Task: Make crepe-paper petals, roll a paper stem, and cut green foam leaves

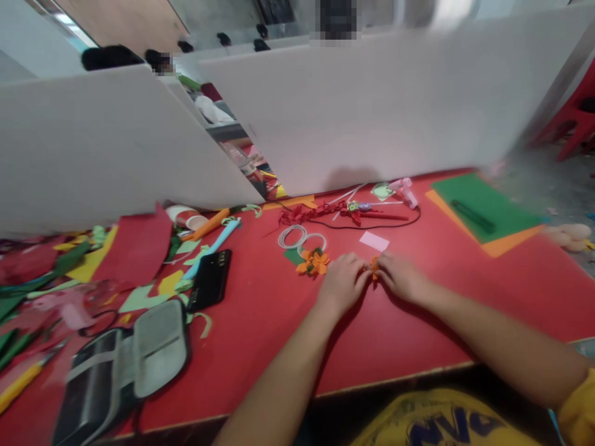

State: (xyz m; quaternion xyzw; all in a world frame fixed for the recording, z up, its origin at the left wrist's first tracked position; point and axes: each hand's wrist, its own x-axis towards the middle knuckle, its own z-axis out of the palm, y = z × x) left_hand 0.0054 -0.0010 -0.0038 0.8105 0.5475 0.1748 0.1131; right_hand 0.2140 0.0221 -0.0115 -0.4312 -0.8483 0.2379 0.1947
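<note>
Low over the red table, my left hand and my right hand meet with their fingertips pinched on a small orange craft piece. It looks like a felt or paper flower part, mostly covered by the fingers. Just left of my left hand lies an orange flower with green bits. Coils of white wire rest behind that flower. A pale pink slip of paper lies beyond my fingers.
Red ribbon pieces and a pink glue gun lie along the white partition. Green sheets are at right. On the left are a black phone, an open case, scissors and coloured scraps.
</note>
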